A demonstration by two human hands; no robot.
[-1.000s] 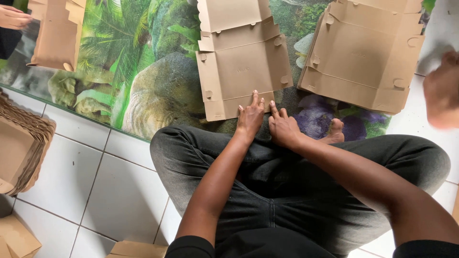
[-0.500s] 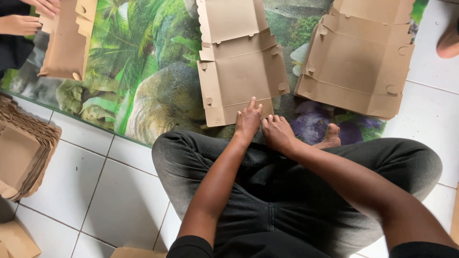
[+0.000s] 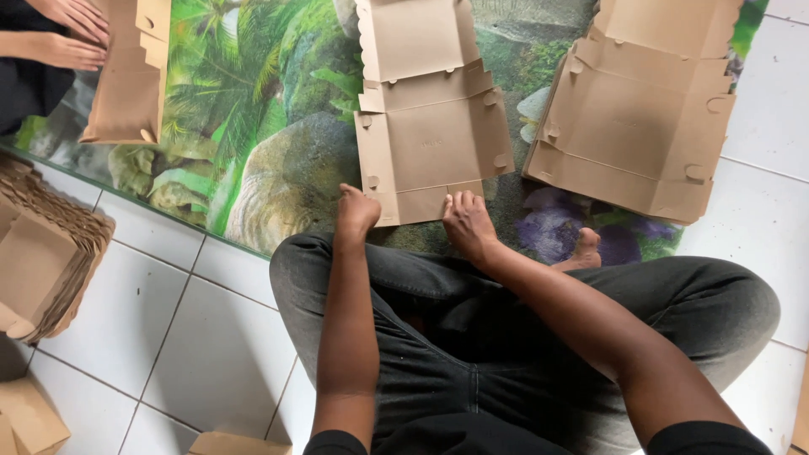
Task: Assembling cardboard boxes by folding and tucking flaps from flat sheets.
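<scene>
A flat, unfolded brown cardboard box blank lies on a mat printed with palms and rocks, right in front of my crossed legs. My left hand grips the near left corner of the blank, its fingers curled at the edge. My right hand rests on the near right edge, fingers spread over the bottom flap. The flap looks slightly lifted between both hands.
A stack of flat cardboard blanks lies to the right on the mat. Another person's hands handle a cardboard piece at top left. Nested folded boxes sit on the white tile floor at left.
My hands have moved apart along the blank's near edge, the left one curling onto the left corner. The view has shifted so the blank sits higher and more central.
</scene>
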